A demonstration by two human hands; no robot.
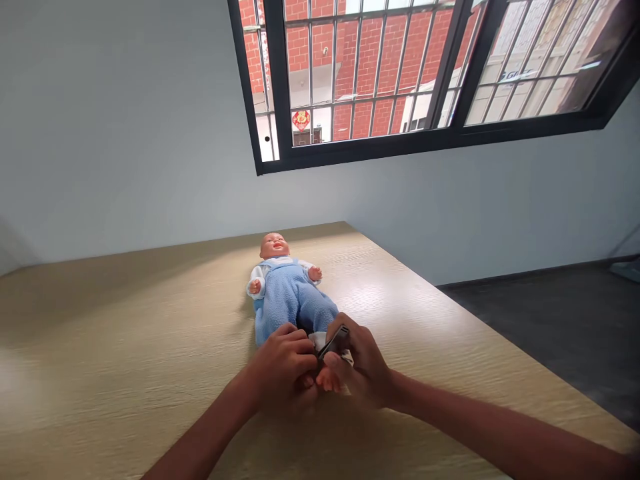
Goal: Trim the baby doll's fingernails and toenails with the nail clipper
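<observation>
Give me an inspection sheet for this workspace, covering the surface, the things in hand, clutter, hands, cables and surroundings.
Surface: light wood-grain table, with glare from the window.
Things in hand: baby doll in a blue romper lies face up, head away from the camera; a small dark tool, kind unclear, is at the doll's foot.
Clutter: nothing seen.
Hands: left hand closed around the doll's lower leg; right hand pinches the dark tool against the foot.
Cables: nothing seen.
Surroundings: pale wall, black-framed barred window facing a red brick building, dark floor to the right.
</observation>
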